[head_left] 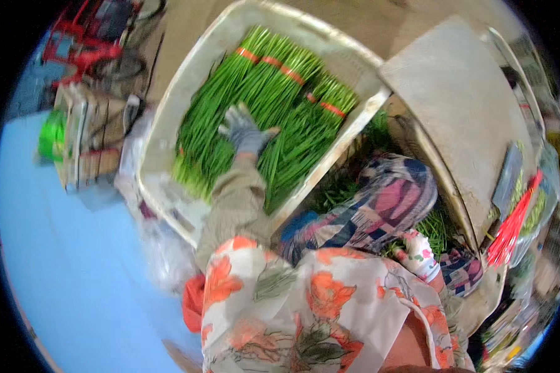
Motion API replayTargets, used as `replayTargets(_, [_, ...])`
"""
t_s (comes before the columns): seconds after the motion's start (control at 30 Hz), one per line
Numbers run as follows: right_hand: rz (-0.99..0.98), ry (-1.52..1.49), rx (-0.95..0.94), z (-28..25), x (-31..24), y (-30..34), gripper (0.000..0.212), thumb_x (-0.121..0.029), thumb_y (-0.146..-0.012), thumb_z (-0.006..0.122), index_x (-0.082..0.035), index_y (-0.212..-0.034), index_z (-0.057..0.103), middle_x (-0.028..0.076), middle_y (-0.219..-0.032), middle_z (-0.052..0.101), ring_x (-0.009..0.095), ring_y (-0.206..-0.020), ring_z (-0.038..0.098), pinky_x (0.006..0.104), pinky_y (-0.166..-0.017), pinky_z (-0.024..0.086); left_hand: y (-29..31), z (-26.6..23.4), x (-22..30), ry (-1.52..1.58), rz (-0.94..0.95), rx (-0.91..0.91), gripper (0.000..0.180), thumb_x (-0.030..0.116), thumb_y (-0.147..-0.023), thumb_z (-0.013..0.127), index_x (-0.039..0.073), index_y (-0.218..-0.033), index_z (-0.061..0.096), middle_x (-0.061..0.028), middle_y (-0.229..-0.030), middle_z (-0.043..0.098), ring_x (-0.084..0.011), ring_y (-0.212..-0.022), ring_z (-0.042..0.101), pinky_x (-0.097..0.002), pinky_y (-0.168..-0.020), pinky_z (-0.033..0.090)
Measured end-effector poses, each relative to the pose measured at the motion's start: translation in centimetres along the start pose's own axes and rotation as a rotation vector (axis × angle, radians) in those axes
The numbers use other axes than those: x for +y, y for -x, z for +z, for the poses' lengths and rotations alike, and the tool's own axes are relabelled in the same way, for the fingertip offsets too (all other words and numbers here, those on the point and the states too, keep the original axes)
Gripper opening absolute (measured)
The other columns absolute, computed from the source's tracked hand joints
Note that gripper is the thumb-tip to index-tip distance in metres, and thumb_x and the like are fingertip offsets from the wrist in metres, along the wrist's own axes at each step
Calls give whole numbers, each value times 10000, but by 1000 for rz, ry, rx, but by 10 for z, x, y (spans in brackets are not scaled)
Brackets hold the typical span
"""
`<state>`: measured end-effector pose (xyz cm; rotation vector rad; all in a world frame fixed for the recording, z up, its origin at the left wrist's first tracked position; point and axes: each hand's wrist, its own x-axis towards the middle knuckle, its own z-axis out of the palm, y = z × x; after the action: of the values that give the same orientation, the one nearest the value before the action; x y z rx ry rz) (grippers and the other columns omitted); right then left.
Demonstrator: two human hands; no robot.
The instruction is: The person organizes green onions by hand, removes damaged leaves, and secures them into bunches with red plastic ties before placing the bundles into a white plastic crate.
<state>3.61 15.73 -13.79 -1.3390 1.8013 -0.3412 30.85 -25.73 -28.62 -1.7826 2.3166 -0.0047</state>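
A white plastic bin (182, 93) holds long green chives (292, 124), with several bundles tied by orange bands (290, 74). My left hand (246, 132), in a grey glove with pale fingertips, lies open on the chives with its fingers spread. Lower right, beside my patterned trouser leg (395, 193), is my right hand (419, 256) in a white glove with a flower print. Loose greens (437, 230) lie close to it. Its fingers are blurred and partly hidden, so their grip does not show.
Right of the bin stands a pale board (460, 112). A knife with a broad blade (508, 177) and a bunch of red ties (514, 224) lie at its edge. Clear plastic bags (165, 248) lie left of the bin. A red cycle (87, 53) stands far left.
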Motion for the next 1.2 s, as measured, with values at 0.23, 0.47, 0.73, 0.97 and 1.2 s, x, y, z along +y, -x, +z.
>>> replayTargets(0.23, [-23,3,271,-26,9,26,373,-149,-690,648,-81,-1048,565,159,-1061,613,345,-981,583,449,-826,461,7,-78,33,-276,7,-56,1074,741,-689,577,159,-1482,143,-173,-1537,80,-372,-1406,93,-695,-999,205])
replayTargets(0.47, [-107,337,199,-33,6,73,483,-248,-777,649,-109,-1225,532,135,-1176,548,312,-1065,533,398,-862,427,109,-315,219,1215,1173,133,675,180,-795,698,37,-1378,390,-165,-1437,365,-295,-1345,330,-450,-1104,262])
replayTargets(0.73, [254,-99,1434,-70,67,195,263,7,-810,523,-57,-1032,647,69,-757,607,161,-685,590,276,-664,482,243,-339,378,1600,1606,-204,559,42,-752,711,-8,-1271,510,-189,-1313,505,-301,-1237,475,-448,-1040,362])
replayTargets(0.97, [826,-280,1592,-99,275,281,561,-333,-768,669,-50,-1238,556,171,-1122,639,268,-1037,616,326,-894,471,258,-254,435,1355,1357,-548,493,54,-802,694,-59,-1245,512,-183,-1252,550,-260,-1165,534,-379,-1007,406])
replayTargets(1.2, [1011,-60,1278,-111,356,277,614,-321,-715,701,-113,-1269,539,136,-917,686,214,-761,656,329,-732,520,283,-245,447,1284,1202,-698,401,77,-878,611,-50,-1246,514,-166,-1212,575,-215,-1134,548,-306,-958,431])
